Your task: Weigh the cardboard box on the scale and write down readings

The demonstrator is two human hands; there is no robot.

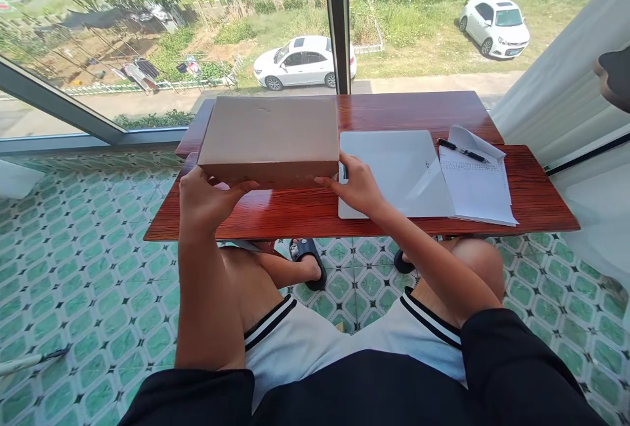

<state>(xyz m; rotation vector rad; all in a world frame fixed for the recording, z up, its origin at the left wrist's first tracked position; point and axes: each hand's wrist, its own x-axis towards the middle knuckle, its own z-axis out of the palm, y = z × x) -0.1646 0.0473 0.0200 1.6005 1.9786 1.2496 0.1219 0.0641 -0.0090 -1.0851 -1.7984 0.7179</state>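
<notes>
A closed brown cardboard box (270, 130) is at the left part of the dark red wooden table (295, 216). My left hand (204, 199) grips its near left corner, with the thumb along the front side and the other fingers mostly hidden under or behind it. At the near right corner, my right hand (357, 183) holds the box too, thumb on the front and fingers against the right side. Whether the box rests on the table or is slightly raised, I cannot tell. Right beside it lies a closed silver laptop (394, 176), partly under my right hand.
Papers with handwriting (477, 183) lie right of the laptop, with a black pen (465, 150) on top. Tall windows stand behind the table, and a white curtain (556, 71) hangs at the right. My knees are close to the table's front edge.
</notes>
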